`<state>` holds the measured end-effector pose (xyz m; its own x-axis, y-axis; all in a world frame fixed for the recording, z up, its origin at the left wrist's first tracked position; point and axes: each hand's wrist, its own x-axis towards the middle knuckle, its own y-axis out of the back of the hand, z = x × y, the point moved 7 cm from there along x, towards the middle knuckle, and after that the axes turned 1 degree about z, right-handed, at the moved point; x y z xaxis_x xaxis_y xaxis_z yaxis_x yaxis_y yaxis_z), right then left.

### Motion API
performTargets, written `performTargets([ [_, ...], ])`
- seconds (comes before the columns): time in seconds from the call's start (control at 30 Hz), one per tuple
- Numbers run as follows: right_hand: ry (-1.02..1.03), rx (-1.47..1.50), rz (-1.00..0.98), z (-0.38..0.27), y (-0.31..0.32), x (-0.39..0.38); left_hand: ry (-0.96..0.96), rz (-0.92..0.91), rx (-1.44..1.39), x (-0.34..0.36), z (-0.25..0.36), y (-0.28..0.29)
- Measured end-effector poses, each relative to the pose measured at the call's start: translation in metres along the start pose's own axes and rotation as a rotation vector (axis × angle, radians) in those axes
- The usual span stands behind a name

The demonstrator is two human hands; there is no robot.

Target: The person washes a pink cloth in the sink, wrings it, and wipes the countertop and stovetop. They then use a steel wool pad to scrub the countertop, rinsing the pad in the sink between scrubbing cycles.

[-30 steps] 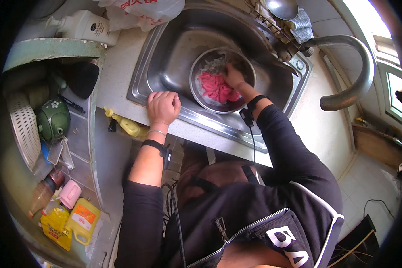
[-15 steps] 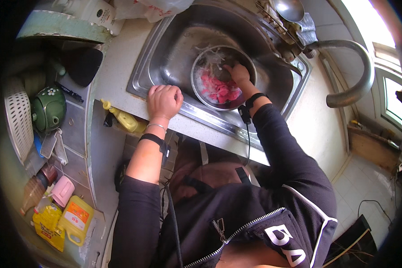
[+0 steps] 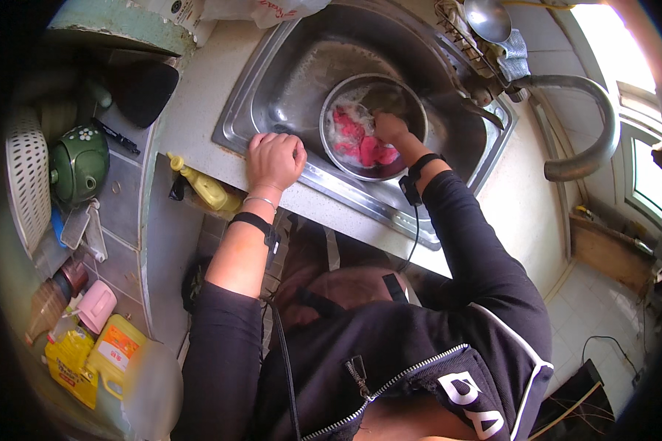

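Sleeves: as you look down, two dark sleeves (image 3: 221, 356) run up from your chest, one per arm.
Wrists: two black bands (image 3: 251, 220), one each; one thin bracelet (image 3: 262, 200) on the left.
Left hand: yours (image 3: 275, 160) rests on the sink's front edge, knuckles up; the fingertips curl out of sight, so you cannot tell whether they grip.
Right hand: yours (image 3: 391, 131) reaches into the basin, fingertips hidden; you cannot tell whether they are apart or clamped on the cloth.
Cloth: one pink-red mass (image 3: 379, 152), apparently fabric, lies in sudsy water beside your right fingers; foam blurs its outline.
Basin: one round metal basin (image 3: 374, 77), inside the sink.
Sink: one steel bowl (image 3: 294, 95), its far rim cut off above.
Shelves: to your left, one green pot (image 3: 79, 165), one white perforated basket (image 3: 28, 184), one pink cup (image 3: 97, 306), one yellow jug (image 3: 118, 351), one yellow packet (image 3: 72, 364); a grey shape (image 3: 153, 389) is too blurred to name.
Tap: one curved spout (image 3: 610, 121), right of the sink.
Plastic bag: one (image 3: 261, 10), beyond the counter's left part, cropped by the upper edge.
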<state>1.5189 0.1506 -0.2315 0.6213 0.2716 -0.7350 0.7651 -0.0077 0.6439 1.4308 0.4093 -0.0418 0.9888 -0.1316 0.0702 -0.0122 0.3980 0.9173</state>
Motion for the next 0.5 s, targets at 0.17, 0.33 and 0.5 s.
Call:
performTargets([
  [0.17, 0.037, 0.426, 0.338, -0.034, 0.045, -0.055, 0.003, 0.032, 0.017, 0.001, 0.001, 0.003],
  [0.33, 0.312, 0.622, 0.223, -0.123, 0.024, -0.14, 0.032, 0.131, 0.022, -0.002, -0.002, 0.007],
  [0.5, 0.691, 0.85, 0.642, -0.199, 0.037, -0.156, 0.221, 0.243, -0.007, -0.005, -0.025, 0.009],
])
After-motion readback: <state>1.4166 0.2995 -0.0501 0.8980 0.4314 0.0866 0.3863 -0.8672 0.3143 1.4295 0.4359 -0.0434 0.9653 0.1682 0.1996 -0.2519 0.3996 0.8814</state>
